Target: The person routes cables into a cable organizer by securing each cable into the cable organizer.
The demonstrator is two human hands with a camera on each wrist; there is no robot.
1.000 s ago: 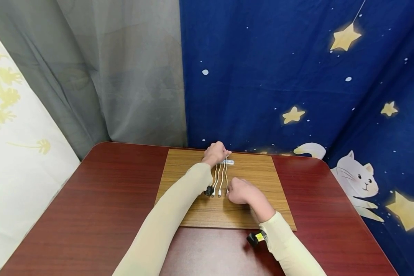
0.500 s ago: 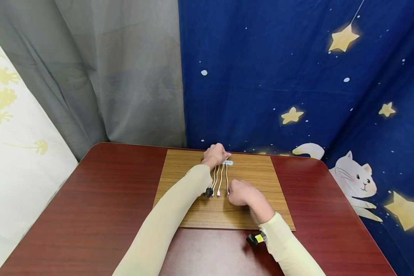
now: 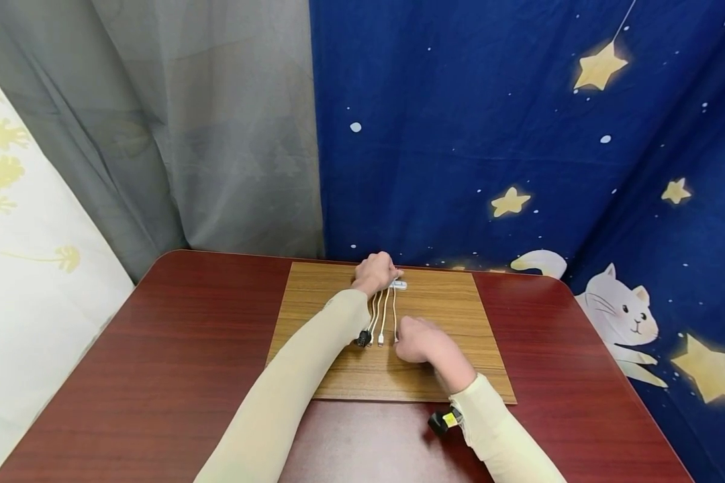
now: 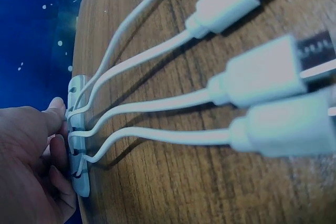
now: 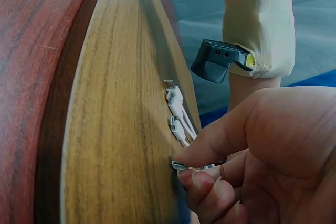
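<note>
Several white USB cables (image 4: 157, 106) run side by side through a light cable clip (image 4: 81, 184) near the board's far edge. At the clip, my left hand (image 3: 373, 272) pinches one cable between thumb and curled fingers, just behind a slot. Closer in, my right hand (image 3: 419, 339) holds the plug end (image 5: 178, 165) of the rightmost cable between thumb and index finger, the metal tip poking out low over the wood. The other plugs (image 4: 226, 6) lie loose in a row to the left of it.
A wood-grain board (image 3: 447, 376) lies under the cables on the dark red table (image 3: 187, 349). Grey and blue star-patterned curtains (image 3: 411, 134) hang right behind the far table edge. Black wrist cameras (image 3: 440, 421) stick out from both sleeves.
The left hand has dipped slightly closer to the clip, and the rightmost cable between the hands now lies lower behind it. The right hand keeps its grip on the plug end, nearly still.
</note>
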